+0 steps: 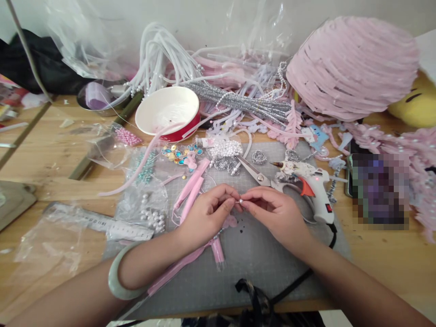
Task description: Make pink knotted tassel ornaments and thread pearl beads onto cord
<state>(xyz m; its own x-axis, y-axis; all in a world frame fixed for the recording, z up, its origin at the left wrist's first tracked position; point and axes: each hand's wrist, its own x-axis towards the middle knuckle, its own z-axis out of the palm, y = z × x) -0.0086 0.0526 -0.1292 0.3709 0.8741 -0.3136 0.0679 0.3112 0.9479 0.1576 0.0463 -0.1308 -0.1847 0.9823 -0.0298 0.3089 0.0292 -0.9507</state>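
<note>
Between the fingertips of both hands is a small shiny bead (240, 201). My left hand (213, 209) pinches it from the left, thumb against forefinger. From the other side my right hand (272, 211) grips it with thumb and fingers pressed together. Both hands are just above the grey cutting mat (259, 259). Partly hidden under my left hand is a pink ribbon strip (192, 195). Scissors (259, 177) lie beyond my right hand, next to a white glue gun (318, 193). White pearl beads (226, 147) are heaped behind the hands.
A red and white bowl (166, 111) stands behind the mat, near silver stems (238, 100). A ruler (98, 222) and pearl bag (153, 218) lie left. A large pink wrapped form (354, 68) is back right; a blurred phone (379, 190) lies right. The glue gun's black cord (293, 285) crosses the front.
</note>
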